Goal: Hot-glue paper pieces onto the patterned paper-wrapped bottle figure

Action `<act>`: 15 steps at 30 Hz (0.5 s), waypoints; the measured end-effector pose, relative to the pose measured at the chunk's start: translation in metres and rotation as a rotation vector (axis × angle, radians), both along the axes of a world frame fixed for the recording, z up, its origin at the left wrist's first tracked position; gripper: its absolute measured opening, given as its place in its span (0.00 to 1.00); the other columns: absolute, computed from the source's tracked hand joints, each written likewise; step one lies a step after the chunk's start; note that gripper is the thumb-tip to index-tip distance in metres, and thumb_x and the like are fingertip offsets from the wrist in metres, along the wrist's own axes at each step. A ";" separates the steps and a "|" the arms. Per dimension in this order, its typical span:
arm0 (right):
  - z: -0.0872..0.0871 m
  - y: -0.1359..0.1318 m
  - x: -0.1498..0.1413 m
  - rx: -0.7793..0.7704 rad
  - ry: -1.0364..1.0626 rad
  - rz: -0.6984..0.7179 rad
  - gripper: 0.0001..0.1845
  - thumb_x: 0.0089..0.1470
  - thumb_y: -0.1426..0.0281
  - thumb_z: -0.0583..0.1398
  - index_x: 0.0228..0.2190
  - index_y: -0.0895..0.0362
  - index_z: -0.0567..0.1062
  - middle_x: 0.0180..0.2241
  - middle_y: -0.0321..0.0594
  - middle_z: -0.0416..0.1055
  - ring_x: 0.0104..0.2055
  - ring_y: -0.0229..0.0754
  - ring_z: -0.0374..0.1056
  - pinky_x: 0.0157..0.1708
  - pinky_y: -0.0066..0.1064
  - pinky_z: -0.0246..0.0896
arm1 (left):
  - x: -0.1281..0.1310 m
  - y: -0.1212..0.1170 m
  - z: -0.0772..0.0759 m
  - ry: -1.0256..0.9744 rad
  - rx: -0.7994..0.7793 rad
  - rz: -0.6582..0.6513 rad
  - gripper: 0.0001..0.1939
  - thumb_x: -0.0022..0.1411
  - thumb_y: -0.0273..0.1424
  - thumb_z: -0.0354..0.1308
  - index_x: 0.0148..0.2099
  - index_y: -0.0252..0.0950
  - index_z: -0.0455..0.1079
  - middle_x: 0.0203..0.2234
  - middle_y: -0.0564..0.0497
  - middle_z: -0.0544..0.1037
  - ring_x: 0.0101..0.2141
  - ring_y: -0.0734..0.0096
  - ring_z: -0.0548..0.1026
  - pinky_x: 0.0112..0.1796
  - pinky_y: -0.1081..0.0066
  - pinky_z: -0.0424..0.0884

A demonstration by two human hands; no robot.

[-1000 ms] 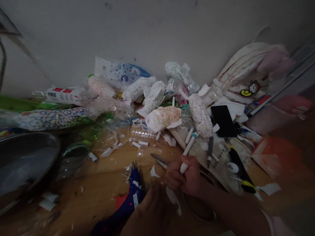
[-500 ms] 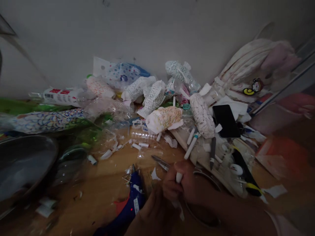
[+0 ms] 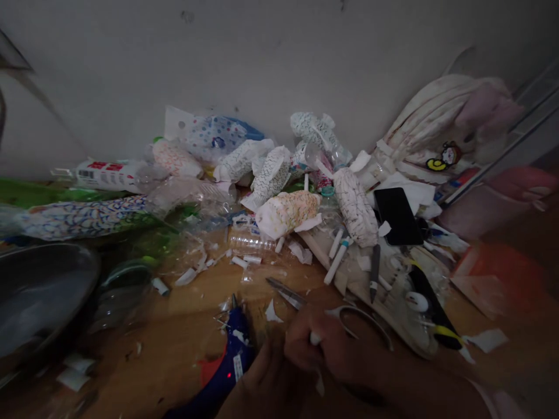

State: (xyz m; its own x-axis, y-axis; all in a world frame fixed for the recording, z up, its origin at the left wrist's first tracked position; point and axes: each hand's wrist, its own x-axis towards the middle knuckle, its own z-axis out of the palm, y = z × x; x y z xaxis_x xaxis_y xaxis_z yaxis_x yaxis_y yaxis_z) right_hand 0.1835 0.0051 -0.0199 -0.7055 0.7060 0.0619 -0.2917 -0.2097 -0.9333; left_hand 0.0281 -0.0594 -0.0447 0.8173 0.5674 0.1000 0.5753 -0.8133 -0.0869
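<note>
A grey wall (image 3: 271,58) backs the cluttered wooden table (image 3: 166,329); I take the blue glue gun (image 3: 245,352) as my landmark. Right of it, my right hand (image 3: 321,340) is curled tightly round a white stick (image 3: 315,338), only its end showing. My left hand (image 3: 262,372), just beside the gun, has its fingers bent together; I cannot tell what they hold. Scissors (image 3: 286,293) lie beyond and right of the gun. Its red light (image 3: 229,375) glows, so I'd judge the nozzle may be hot: a leftward slip could burn me, and a right-hand nudge could shift the blades.
</note>
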 end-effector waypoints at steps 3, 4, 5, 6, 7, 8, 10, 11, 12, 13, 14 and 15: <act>0.008 0.016 0.010 -0.190 0.303 -0.185 0.33 0.54 0.47 0.44 0.07 0.53 0.52 0.07 0.29 0.44 0.11 0.31 0.42 0.12 0.26 0.38 | -0.002 0.001 0.002 0.021 0.044 -0.009 0.18 0.66 0.38 0.49 0.55 0.43 0.68 0.51 0.49 0.75 0.51 0.62 0.70 0.53 0.63 0.54; 0.011 0.022 0.015 -0.229 0.362 -0.215 0.33 0.53 0.47 0.44 0.07 0.53 0.51 0.07 0.28 0.42 0.10 0.31 0.40 0.12 0.26 0.37 | -0.002 0.002 0.003 0.025 0.045 -0.010 0.17 0.66 0.39 0.49 0.54 0.43 0.69 0.50 0.49 0.75 0.51 0.62 0.70 0.52 0.62 0.54; 0.015 0.029 0.020 -0.246 0.394 -0.236 0.33 0.53 0.47 0.46 0.07 0.54 0.51 0.07 0.28 0.41 0.10 0.30 0.39 0.12 0.25 0.36 | -0.002 0.003 0.005 0.033 0.031 -0.005 0.17 0.66 0.39 0.49 0.53 0.43 0.69 0.50 0.49 0.75 0.51 0.61 0.70 0.52 0.62 0.54; 0.017 0.034 0.025 -0.254 0.395 -0.254 0.32 0.52 0.48 0.48 0.07 0.54 0.52 0.07 0.28 0.42 0.10 0.30 0.39 0.12 0.25 0.36 | -0.002 0.004 0.006 0.038 0.004 -0.003 0.17 0.65 0.39 0.49 0.53 0.44 0.69 0.51 0.49 0.75 0.50 0.61 0.70 0.52 0.61 0.55; 0.019 0.039 0.029 -0.255 0.391 -0.272 0.32 0.51 0.49 0.49 0.07 0.54 0.52 0.07 0.28 0.42 0.11 0.30 0.40 0.12 0.25 0.36 | -0.001 0.005 0.008 0.043 -0.029 0.003 0.16 0.65 0.40 0.49 0.52 0.44 0.69 0.51 0.49 0.75 0.50 0.60 0.70 0.52 0.60 0.55; 0.021 0.043 0.033 -0.255 0.384 -0.289 0.31 0.50 0.49 0.51 0.07 0.55 0.53 0.08 0.29 0.43 0.11 0.30 0.40 0.12 0.25 0.36 | -0.001 0.007 0.010 0.046 -0.065 0.011 0.16 0.64 0.40 0.50 0.52 0.44 0.69 0.51 0.48 0.75 0.51 0.59 0.70 0.52 0.59 0.55; 0.021 0.047 0.038 -0.269 0.376 -0.318 0.30 0.49 0.50 0.52 0.08 0.55 0.54 0.08 0.28 0.43 0.11 0.30 0.40 0.11 0.25 0.36 | 0.001 0.011 0.013 0.049 -0.117 0.014 0.15 0.64 0.40 0.51 0.49 0.42 0.71 0.49 0.48 0.75 0.50 0.58 0.69 0.53 0.57 0.54; 0.020 0.048 0.039 -0.281 0.373 -0.327 0.30 0.49 0.50 0.52 0.08 0.55 0.54 0.08 0.28 0.44 0.11 0.31 0.40 0.11 0.25 0.37 | 0.002 0.012 0.014 0.054 -0.130 0.011 0.14 0.63 0.39 0.51 0.47 0.41 0.71 0.47 0.47 0.76 0.50 0.59 0.69 0.53 0.57 0.54; 0.019 0.048 0.039 -0.294 0.368 -0.332 0.30 0.49 0.50 0.53 0.08 0.55 0.55 0.08 0.28 0.44 0.11 0.31 0.41 0.11 0.24 0.37 | 0.004 0.014 0.015 0.058 -0.128 0.003 0.13 0.63 0.38 0.52 0.46 0.40 0.71 0.45 0.48 0.77 0.49 0.60 0.69 0.54 0.57 0.53; 0.017 0.048 0.038 -0.301 0.362 -0.335 0.30 0.49 0.50 0.53 0.08 0.55 0.55 0.08 0.28 0.44 0.11 0.31 0.41 0.11 0.24 0.37 | 0.005 0.016 0.016 0.061 -0.107 -0.003 0.12 0.64 0.37 0.52 0.45 0.40 0.71 0.43 0.48 0.77 0.47 0.62 0.70 0.54 0.57 0.51; 0.016 0.048 0.037 -0.304 0.357 -0.337 0.30 0.49 0.50 0.53 0.08 0.55 0.56 0.08 0.28 0.45 0.11 0.31 0.41 0.11 0.24 0.38 | 0.007 0.018 0.017 0.051 -0.062 -0.005 0.11 0.64 0.35 0.51 0.44 0.39 0.72 0.39 0.49 0.78 0.44 0.64 0.70 0.55 0.58 0.50; 0.015 0.048 0.035 -0.303 0.351 -0.335 0.30 0.49 0.50 0.54 0.08 0.55 0.57 0.08 0.29 0.45 0.11 0.31 0.42 0.11 0.24 0.38 | 0.009 0.019 0.016 0.024 0.002 0.005 0.10 0.65 0.34 0.50 0.42 0.39 0.72 0.36 0.51 0.78 0.41 0.65 0.71 0.55 0.58 0.48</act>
